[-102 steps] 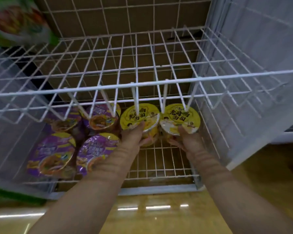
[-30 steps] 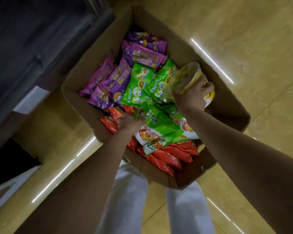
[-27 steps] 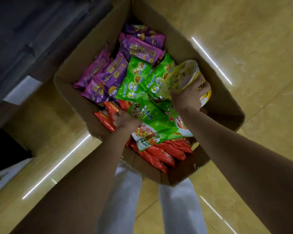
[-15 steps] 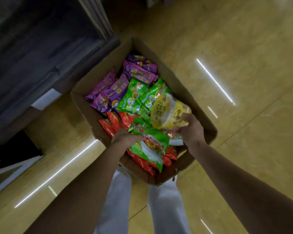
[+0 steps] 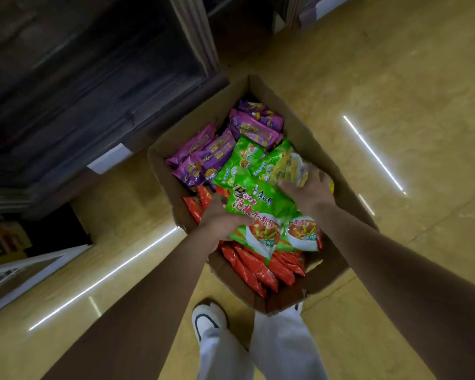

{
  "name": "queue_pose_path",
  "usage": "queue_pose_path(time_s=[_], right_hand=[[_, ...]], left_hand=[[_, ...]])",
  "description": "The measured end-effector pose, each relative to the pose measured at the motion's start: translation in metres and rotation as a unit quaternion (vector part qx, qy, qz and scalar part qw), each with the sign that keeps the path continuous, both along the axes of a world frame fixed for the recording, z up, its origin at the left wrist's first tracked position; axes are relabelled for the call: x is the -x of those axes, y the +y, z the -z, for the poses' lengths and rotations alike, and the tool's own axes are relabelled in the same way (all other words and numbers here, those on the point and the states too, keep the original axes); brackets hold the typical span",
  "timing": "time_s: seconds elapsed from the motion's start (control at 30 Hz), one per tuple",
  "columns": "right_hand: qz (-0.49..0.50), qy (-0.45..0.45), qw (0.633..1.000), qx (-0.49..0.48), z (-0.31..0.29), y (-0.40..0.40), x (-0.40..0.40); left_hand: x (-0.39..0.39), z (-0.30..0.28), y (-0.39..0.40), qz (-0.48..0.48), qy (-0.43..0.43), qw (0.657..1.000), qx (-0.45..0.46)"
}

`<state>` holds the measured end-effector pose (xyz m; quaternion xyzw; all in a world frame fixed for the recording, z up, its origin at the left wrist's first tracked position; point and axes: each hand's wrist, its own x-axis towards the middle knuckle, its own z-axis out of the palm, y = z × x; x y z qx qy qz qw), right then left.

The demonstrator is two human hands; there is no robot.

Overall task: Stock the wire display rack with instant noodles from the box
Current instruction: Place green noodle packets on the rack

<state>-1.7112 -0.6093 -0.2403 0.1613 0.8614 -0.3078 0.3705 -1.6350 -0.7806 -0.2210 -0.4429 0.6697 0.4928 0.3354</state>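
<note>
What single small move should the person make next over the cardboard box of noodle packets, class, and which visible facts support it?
Probably lift both hands clear of the brown cardboard box. The left hand already holds the big green noodle packet by its edge, and the right hand rests on the blurred yellow noodle cup; how firmly it grips is unclear. Nothing lies on top of either.

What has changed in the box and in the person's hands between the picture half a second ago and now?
The right hand has lowered the yellow noodle cup from above the packets to among the green ones. The left hand still grips the green packet. The cardboard box and the purple and red packets lie as before.
</note>
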Motion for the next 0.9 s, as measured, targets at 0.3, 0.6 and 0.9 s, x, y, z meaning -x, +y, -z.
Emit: queue_pose_path(time_s=[0.3,0.6,0.9], right_hand=[[-0.036,0.02,0.998,-0.046,-0.003,0.007,-0.026],[0.012,-0.06,0.994,0.096,-0.116,-0.007,-0.037],[0.092,-0.048,0.966,0.236,-0.215,-0.021,-0.075]], left_hand=[[-0.067,-0.014,-0.02,-0.146,-0.042,0.987,-0.043],[-0.05,-0.127,-0.036,-0.232,0.081,0.968,-0.041],[-0.101,-0.205,-0.058,-0.269,0.144,0.952,-0.025]])
